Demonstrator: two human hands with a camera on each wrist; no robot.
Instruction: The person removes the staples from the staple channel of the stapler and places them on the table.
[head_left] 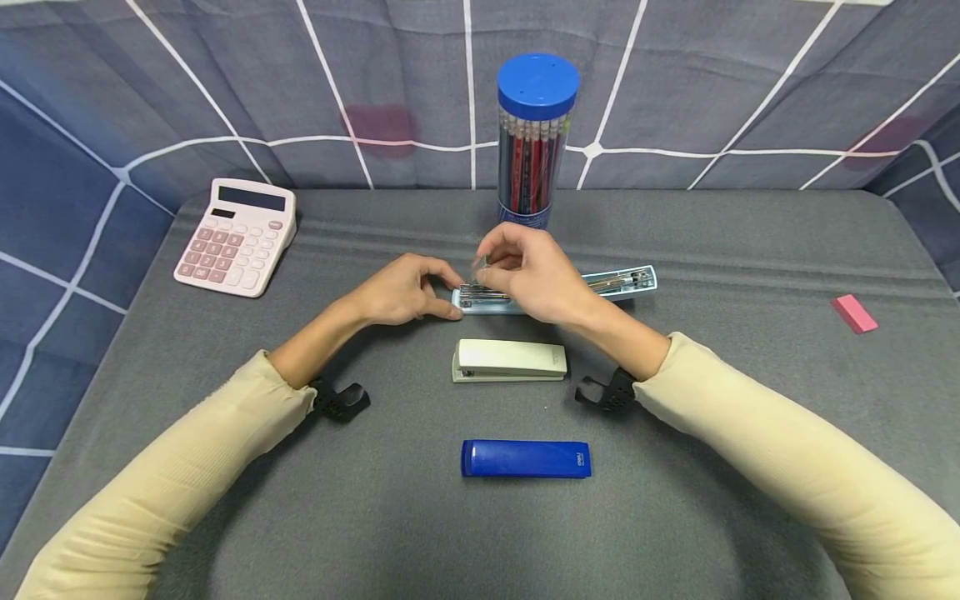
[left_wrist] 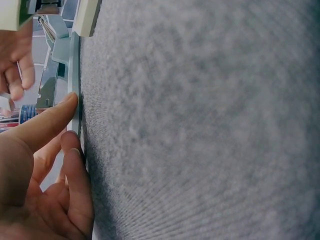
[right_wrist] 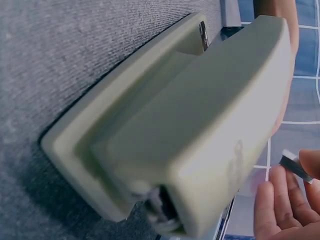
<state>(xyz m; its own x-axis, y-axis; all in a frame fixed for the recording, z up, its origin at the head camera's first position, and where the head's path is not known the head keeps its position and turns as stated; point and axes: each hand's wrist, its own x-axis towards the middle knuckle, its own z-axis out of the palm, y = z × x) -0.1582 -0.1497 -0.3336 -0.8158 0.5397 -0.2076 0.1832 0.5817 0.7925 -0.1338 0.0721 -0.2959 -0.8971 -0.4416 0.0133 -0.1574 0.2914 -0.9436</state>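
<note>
A light-blue stapler (head_left: 487, 307) lies folded open across the middle of the table, its metal insides showing. My left hand (head_left: 408, 287) grips its left end, with the thumb on the near side and a fingertip on the far side. Above that end, my right hand (head_left: 536, 275) pinches a short strip of staples (right_wrist: 296, 169) between thumb and fingers. The right hand hides the stapler's middle in the head view. Just in front lies a cream stapler (head_left: 512, 358), which fills much of the right wrist view.
Nearest me is a blue stapler (head_left: 525, 459). Behind the hands stands a clear tub of pencils (head_left: 533, 167) with a blue lid. A pink calculator (head_left: 238, 237) sits at the back left, and a pink eraser (head_left: 855, 313) lies far right. Checked cloth rises behind the table.
</note>
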